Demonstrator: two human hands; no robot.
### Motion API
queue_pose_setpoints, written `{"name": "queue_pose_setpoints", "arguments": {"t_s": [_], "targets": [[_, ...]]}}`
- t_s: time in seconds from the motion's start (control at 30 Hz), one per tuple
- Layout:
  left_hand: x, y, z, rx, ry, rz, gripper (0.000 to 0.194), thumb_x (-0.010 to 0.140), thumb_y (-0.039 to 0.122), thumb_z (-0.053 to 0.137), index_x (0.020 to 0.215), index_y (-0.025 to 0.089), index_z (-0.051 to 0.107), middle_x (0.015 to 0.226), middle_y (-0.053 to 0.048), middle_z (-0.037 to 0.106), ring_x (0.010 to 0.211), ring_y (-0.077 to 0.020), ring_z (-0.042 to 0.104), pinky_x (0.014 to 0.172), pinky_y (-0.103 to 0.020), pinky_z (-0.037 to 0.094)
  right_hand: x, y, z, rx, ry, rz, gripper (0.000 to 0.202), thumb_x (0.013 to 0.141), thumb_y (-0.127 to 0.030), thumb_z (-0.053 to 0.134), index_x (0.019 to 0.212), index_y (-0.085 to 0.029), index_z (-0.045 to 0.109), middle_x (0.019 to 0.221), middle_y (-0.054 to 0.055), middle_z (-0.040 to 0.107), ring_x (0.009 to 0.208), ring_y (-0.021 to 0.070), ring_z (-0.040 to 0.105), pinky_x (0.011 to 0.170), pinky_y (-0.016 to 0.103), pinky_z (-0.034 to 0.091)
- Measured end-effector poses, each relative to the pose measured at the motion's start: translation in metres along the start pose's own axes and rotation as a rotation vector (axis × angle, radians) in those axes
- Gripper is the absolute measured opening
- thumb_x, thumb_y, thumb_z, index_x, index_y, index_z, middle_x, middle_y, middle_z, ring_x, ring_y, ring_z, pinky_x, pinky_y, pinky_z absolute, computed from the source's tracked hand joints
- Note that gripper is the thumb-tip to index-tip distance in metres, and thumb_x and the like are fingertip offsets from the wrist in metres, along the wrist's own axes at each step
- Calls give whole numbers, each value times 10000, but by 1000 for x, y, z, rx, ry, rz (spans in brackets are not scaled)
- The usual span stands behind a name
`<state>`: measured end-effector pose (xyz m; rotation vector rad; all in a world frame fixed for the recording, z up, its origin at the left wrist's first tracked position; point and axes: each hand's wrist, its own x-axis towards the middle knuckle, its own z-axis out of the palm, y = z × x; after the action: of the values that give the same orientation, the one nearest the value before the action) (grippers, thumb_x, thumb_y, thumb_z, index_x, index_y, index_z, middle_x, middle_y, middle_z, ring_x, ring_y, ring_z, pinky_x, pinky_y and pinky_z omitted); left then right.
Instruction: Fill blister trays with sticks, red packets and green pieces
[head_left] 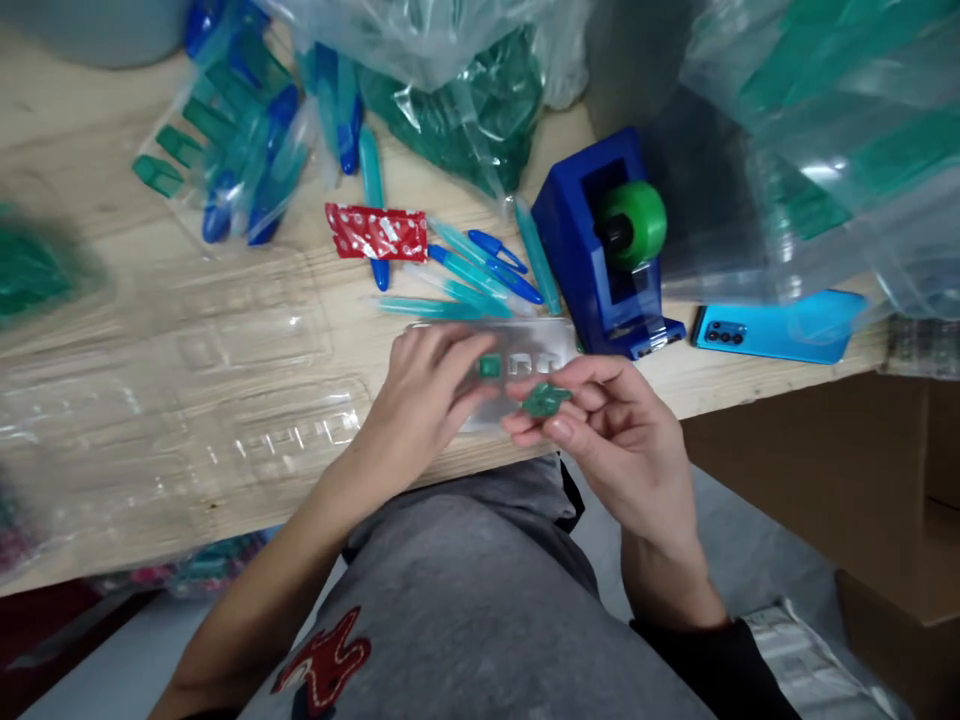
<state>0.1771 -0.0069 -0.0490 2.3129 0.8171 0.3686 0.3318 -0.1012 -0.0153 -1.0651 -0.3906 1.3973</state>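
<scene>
A clear plastic tray (495,410) with small square wells lies at the table's front edge. One of its wells holds a green piece (489,365); two wells to the right look bare. My left hand (431,390) rests over the tray's left part, fingers bent and pointing right; whether its fingertips grip anything is hard to see. Just above the tray's right side, my right hand (615,430) pinches a small translucent green piece (546,400) between thumb and fingers.
Beyond the tray lie several blue and teal pens (480,275) and a red packet (376,233). A blue tape dispenser (577,240) and a blue phone (780,328) stand right. Clear trays (247,370) cover the left; bags of green pieces (465,110) lie behind.
</scene>
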Motion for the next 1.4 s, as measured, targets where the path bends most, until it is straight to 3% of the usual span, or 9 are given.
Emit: {"name": "queue_pose_setpoints", "arguments": {"t_s": [0.13, 0.27, 0.6, 0.77, 0.9, 1.07, 1.2, 1.3, 1.4], "targets": [[-3, 24, -31, -342, 177, -84, 212, 931, 132, 536, 1097, 236, 618, 1016, -14, 657, 983, -152, 614, 871, -305, 496, -5, -4, 8, 27, -16, -11, 171, 830, -175, 717, 980, -251, 688, 932, -43, 773, 766, 120, 760, 692, 221, 645], [-7, 45, -45, -299, 159, 12, 175, 869, 103, 632, 1001, 217, 637, 964, 0, 654, 920, -129, 616, 823, -265, 505, -10, -4, 12, -158, 13, -106, 284, 817, -141, 725, 1047, -307, 716, 960, -60, 770, 831, 120, 754, 760, 237, 642], [-7, 51, -38, -616, 33, -290, 73, 898, 225, 623, 968, 241, 608, 962, 9, 590, 949, -112, 585, 878, -234, 479, -11, -6, 11, -915, 2, -548, 308, 899, -113, 612, 1162, -255, 685, 1163, 20, 708, 1050, 116, 681, 926, 223, 568], [-5, 48, -42, -823, -77, -349, 90, 861, 238, 661, 805, 231, 590, 899, 6, 594, 886, -131, 596, 827, -270, 498, -10, -7, 9, -934, -17, -528, 219, 883, -151, 648, 1082, -231, 691, 1046, 20, 724, 940, 128, 699, 830, 241, 594], [-13, 43, -35, -904, -3, -452, 141, 882, 335, 638, 815, 231, 571, 893, -8, 652, 831, -140, 632, 745, -275, 521, -9, -6, 9, -913, 3, -468, 258, 869, -151, 666, 1089, -283, 691, 1005, 3, 724, 888, 149, 698, 767, 270, 593], [-15, -19, -49, -481, 471, -548, 174, 877, 379, 586, 851, 220, 519, 799, -19, 649, 718, -148, 641, 694, -297, 520, -9, 1, -5, -1021, 101, -469, 247, 878, -133, 642, 1057, -300, 680, 968, -10, 721, 846, 149, 683, 754, 263, 551], [-20, -113, -123, 226, 946, -689, 41, 875, 252, 488, 873, 211, 484, 916, -59, 601, 886, -175, 590, 868, -357, 475, 2, 9, -23, -1191, 91, -488, 131, 916, -304, 613, 1028, -274, 676, 951, 9, 724, 823, 170, 686, 750, 271, 525], [-28, -157, -171, 309, 944, -740, 25, 806, 184, 506, 789, 197, 519, 838, -55, 585, 898, -215, 573, 914, -419, 427, 6, 8, -28, -1339, 91, -592, 180, 946, -358, 560, 1039, -241, 661, 932, 19, 733, 810, 170, 699, 768, 268, 524], [-28, -169, -188, 287, 835, -717, 71, 682, 153, 573, 638, 197, 540, 627, -12, 499, 825, -253, 573, 855, -463, 417, 4, 3, -31, -1455, 119, -731, 176, 970, -276, 511, 1055, -206, 648, 926, 28, 747, 804, 162, 719, 787, 256, 543]]}}
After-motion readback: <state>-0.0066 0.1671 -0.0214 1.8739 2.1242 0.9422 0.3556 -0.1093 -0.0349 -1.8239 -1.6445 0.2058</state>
